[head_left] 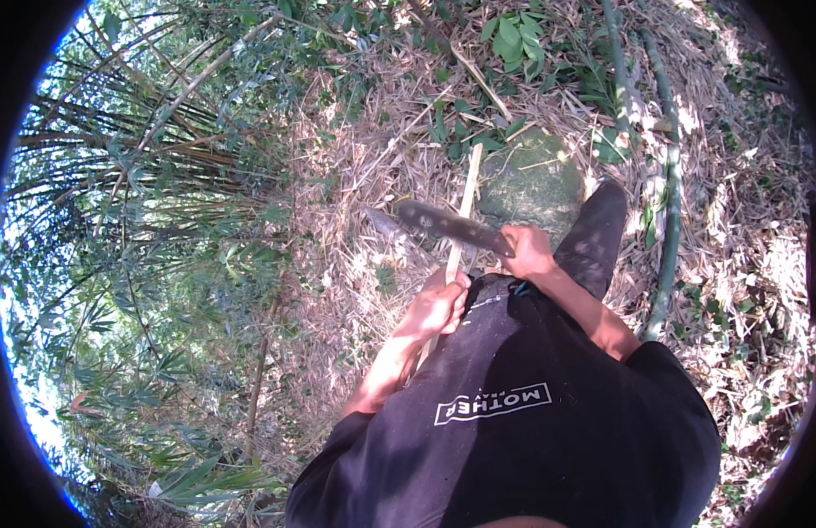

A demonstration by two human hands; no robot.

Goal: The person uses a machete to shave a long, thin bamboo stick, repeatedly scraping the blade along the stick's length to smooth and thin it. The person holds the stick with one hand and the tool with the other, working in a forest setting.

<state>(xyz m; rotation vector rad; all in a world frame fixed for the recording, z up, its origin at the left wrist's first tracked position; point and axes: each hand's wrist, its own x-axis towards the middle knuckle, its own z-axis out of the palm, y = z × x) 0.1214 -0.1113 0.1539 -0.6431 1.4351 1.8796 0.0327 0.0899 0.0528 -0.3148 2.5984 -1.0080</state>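
Observation:
My left hand (439, 305) is closed around a pale split bamboo strip (470, 180), close to my lap. The strip slants away from me, its far end beside a mossy stone and its near end passing back under my left forearm. In my right hand (527, 253) is the handle of a machete (455, 227), my fingers wrapped round it. Its broad dark blade points left and crosses over the strip, a little beyond my left hand. Whether the edge touches the strip, I cannot tell.
A flat mossy stone (531, 180) lies ahead, with my dark-clad leg (597, 233) on its right. Long green bamboo poles (670, 202) rest on the leaf litter (725, 290) to the right. Dense bamboo stems (153, 167) stand at left. Leafy green plants (516, 40) grow at the far side.

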